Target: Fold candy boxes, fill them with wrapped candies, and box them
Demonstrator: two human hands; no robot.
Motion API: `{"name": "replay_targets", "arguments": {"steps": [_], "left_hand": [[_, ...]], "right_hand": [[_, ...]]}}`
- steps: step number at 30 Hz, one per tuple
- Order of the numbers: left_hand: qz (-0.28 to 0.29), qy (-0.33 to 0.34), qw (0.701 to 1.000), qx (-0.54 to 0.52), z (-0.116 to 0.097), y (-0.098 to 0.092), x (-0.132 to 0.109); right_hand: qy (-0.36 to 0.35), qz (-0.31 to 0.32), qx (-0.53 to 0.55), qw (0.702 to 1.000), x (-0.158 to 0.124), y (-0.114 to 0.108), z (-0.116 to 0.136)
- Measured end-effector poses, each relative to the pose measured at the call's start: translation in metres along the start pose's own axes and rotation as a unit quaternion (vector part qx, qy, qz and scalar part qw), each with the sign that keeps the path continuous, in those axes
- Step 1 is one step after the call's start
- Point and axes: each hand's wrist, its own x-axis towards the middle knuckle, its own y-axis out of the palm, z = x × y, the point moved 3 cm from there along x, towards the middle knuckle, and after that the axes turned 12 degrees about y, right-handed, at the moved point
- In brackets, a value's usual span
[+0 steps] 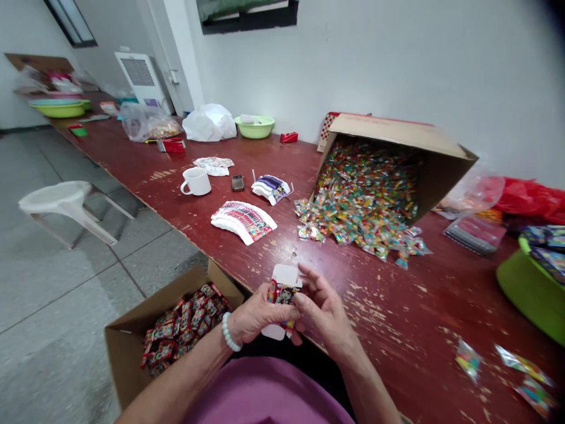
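Both my hands hold one small printed carton point(283, 291) at the near edge of the red table point(397, 318). My left hand point(256, 317), with a white bead bracelet at the wrist, grips the carton's lower side. My right hand point(324, 309) pinches its upper part, beside the white top flap, which stands open. A fanned stack of flat printed cartons point(243, 220) lies further up the table. A tipped cardboard box point(388, 171) spills several colourful sweet packets point(353, 227) onto the table.
A cardboard box point(132, 347) on the floor at my left holds several finished small cartons. A white mug point(196, 181), a phone point(237, 182) and another carton stack point(271, 188) sit mid-table. A green basin point(529, 291) is at right, with loose packets point(525, 377) near it. A white stool point(66, 203) stands on the floor.
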Motion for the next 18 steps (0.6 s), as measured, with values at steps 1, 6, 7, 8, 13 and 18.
{"name": "replay_targets", "arguments": {"steps": [1,6,7,8,13,18], "left_hand": [[-0.007,0.004,1.000,0.004,0.001,0.001,0.001],[-0.019,0.006,0.999,0.045,0.008,-0.001,0.003],[-0.024,0.010,0.998,0.063,0.008,-0.003,0.003],[-0.030,0.019,0.996,0.083,0.008,-0.004,0.003],[-0.107,0.101,0.978,0.146,0.002,-0.012,-0.004],[-0.161,0.137,0.964,0.161,0.006,-0.009,-0.013]], "right_hand": [[0.025,0.016,0.002,1.000,0.001,0.002,-0.004],[0.058,0.018,-0.015,0.998,0.006,0.004,-0.016],[0.043,-0.004,-0.021,0.999,0.007,0.002,-0.015],[0.029,-0.025,-0.028,0.999,0.007,0.000,-0.014],[0.007,-0.043,-0.044,0.998,0.009,-0.004,-0.009],[0.005,-0.090,0.020,0.996,0.010,-0.003,-0.019]]}}
